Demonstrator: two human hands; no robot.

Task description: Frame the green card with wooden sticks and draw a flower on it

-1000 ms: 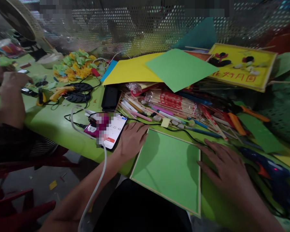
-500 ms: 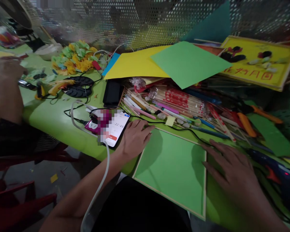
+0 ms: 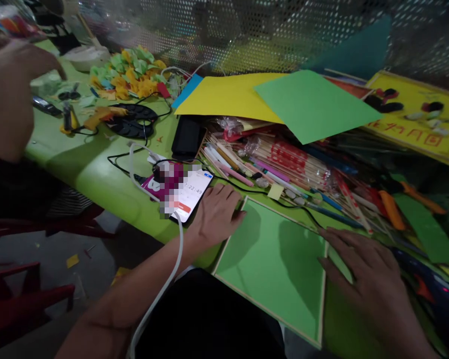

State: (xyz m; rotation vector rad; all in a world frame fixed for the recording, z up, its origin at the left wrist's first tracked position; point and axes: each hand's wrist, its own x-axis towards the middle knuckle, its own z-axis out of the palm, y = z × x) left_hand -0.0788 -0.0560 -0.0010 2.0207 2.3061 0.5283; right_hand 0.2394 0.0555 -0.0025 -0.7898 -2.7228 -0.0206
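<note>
A green paper sheet edged with thin wooden sticks lies on the table's near edge. My left hand rests palm down at its left upper corner, fingers stretched out and the thumb near the frame. At the opposite side, my right hand has its fingers spread, with the fingertips at the right upper corner; whether they press on the stick is unclear. Neither hand grips anything. Just left of my left hand lies a lit phone showing a timer. A dark glue gun with an orange trigger lies beyond my right hand.
Behind the sheet lie pens, bundled wooden sticks and orange-handled scissors. Yellow paper and a green sheet cover part of the pile. A white cable crosses my left forearm. A co-worker's hand is at the left.
The view has shifted slightly, so most things sit further right. The co-worker's hand has risen and come nearer. My hands stay at the framed sheet's two sides.
</note>
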